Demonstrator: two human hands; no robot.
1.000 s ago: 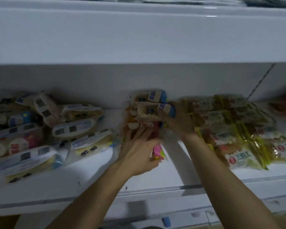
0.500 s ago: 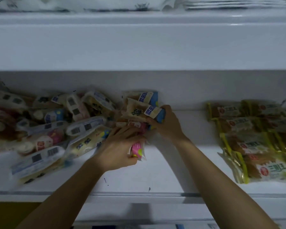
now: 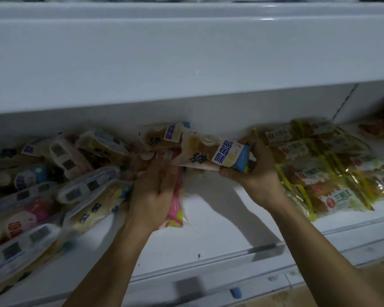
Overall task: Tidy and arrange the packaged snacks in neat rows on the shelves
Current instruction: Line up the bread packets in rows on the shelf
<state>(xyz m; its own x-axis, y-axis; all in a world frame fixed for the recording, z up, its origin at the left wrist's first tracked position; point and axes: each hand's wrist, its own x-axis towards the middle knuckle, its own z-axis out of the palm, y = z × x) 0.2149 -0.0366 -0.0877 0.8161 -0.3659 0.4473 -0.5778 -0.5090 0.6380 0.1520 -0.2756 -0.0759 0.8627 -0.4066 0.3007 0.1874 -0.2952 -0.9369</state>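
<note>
Over the last second the right hand [image 3: 256, 173] has drawn one blue-ended snack pack [image 3: 211, 155] out to the right and lifted it off the middle pile, where before both hands were bunched close together over that same stack; the pack now sits clear of its neighbours, pinched at its blue end between thumb below and fingers above. The left hand [image 3: 152, 193] has stayed low on the pile, its fingers laid fairly straight against a pink pack [image 3: 175, 207] and pressing rather than clutching it, though blur hides exactly how the fingertips lie. That suggests one pack is being separated for placing while the rest are held steady, so the tidying of this section looks to be only under way. The lifted pack is a soft, clear-fronted wrapper showing pale brown pastry, with a white label of blue characters next to the blue end. It hangs above the white shelf [image 3: 208, 231], between the jumbled heap of packs [image 3: 53, 185] on the left and the yellow-trimmed packs [image 3: 319, 169] lying in overlapping rows on the right.
</note>
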